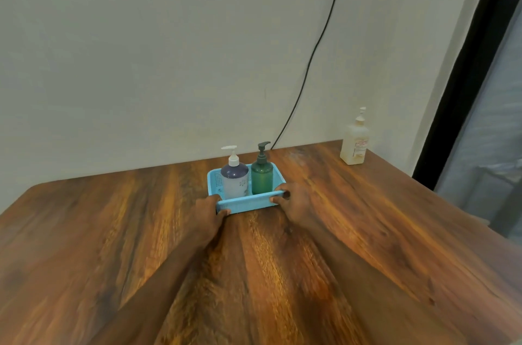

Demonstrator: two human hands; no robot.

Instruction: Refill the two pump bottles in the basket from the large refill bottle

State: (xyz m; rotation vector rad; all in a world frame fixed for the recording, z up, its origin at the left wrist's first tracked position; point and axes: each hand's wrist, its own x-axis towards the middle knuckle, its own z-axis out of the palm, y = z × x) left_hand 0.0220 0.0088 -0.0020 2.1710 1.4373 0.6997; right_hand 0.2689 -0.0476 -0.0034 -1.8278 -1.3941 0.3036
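A light blue perforated basket [245, 203] stands on the wooden table near the wall. Inside it stand two pump bottles upright: a white one with a dark purple top part [235, 180] on the left and a dark green one [262, 178] on the right. My left hand [208, 210] grips the basket's near left corner. My right hand [291, 200] grips its near right corner. A large pale yellow refill bottle [355, 144] with a white pump stands at the table's far right corner, well apart from the basket.
The brown wooden table [254, 274] stretches toward me. A black cable [316, 47] hangs down the grey wall behind the basket. A dark door or window frame [463, 90] rises at the right past the table's edge.
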